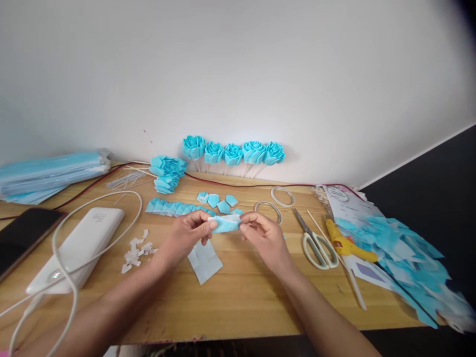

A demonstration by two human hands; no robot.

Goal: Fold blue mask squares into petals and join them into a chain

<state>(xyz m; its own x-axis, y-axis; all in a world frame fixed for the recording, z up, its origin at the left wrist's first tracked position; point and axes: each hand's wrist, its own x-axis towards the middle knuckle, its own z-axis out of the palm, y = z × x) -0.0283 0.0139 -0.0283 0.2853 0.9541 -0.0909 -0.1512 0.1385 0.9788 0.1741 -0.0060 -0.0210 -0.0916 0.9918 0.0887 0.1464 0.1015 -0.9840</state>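
The left hand [191,230] and right hand [265,234] were found clamped on opposite ends of a folded blue piece [226,226], held up left of the scissors [316,243]. A pale square sheet [206,264] lay on the table [260,307], farther left of the scissors. A glue gun [344,243] (yellow-bodied) lay just right of the scissors; five blue flowers [233,154] stood beyond them, leftward.

The strip [226,227] is blue and white; glue gun [337,240] yellow.

no readable text, power bank logo [99,217] illegible
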